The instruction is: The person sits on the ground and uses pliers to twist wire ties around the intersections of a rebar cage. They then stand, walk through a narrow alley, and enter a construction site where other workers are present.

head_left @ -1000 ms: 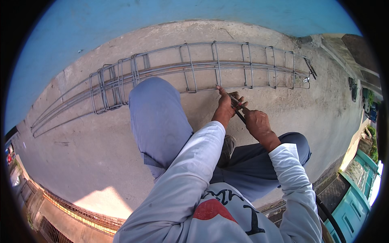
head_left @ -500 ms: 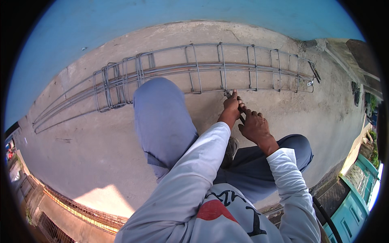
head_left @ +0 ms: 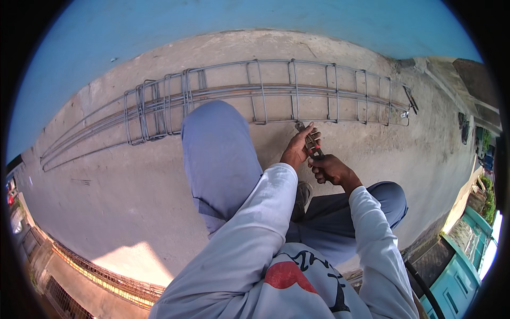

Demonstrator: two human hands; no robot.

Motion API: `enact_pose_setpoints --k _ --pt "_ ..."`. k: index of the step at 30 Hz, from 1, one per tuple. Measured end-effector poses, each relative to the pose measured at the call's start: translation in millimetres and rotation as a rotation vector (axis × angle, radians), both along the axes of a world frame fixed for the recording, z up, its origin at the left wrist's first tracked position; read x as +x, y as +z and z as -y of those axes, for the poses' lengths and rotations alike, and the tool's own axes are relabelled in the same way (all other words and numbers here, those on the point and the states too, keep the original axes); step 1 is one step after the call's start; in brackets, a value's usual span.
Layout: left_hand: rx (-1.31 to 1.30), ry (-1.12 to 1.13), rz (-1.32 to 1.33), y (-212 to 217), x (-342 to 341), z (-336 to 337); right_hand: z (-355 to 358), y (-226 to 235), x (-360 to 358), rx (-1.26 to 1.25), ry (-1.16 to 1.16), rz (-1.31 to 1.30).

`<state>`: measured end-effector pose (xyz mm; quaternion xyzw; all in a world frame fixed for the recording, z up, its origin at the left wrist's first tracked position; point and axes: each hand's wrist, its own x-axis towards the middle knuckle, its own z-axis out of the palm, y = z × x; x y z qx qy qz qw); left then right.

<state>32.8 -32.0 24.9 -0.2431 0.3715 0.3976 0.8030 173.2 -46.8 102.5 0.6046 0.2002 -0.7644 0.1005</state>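
Note:
A long cage of steel rebar (head_left: 295, 101) lies across the ground in front of me, with its square stirrups bunched toward the left and spaced apart toward the right. At its near bar is the metal head of a pair of pincers (head_left: 300, 127); I cannot tell whether it touches the bar. My left hand (head_left: 298, 150) is closed around the tool's upper part, fingers curled and thumb side up. Lower down, my right hand (head_left: 334, 171) grips the dark handles, which show a bit of red. Any tie wire is too small to make out.
My bent left knee (head_left: 217, 127) stands close to the cage's near side. Concrete ground (head_left: 133, 202) spreads around me, and a blue wall (head_left: 255, 15) runs along the far side. A dark short tool-like piece (head_left: 412, 100) lies at the cage's right end.
My right hand has turned and closed into a fist around the handles, moving slightly down and left. My left hand has rolled, showing more of the pincers.

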Motion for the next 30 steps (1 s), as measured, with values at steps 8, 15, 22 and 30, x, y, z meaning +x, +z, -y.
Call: enact_pose_setpoints --k 8,15,22,30 --pt "-0.034 0.008 0.024 -19.5 18.5 -3.0 -1.3 17.5 -15.4 0.407 0.362 0.228" --pt "-0.3 -0.02 -0.222 -11.2 35.3 -22.2 26.0 0.5 -34.4 0.96 0.912 0.856" --pt "-0.025 -0.12 0.027 -1.7 -0.8 1.1 4.1 3.8 -9.5 0.02 -0.018 0.093" --pt "-0.088 -0.021 0.012 -29.7 16.1 -5.2 -22.9 27.9 -25.3 0.329 0.383 0.133"
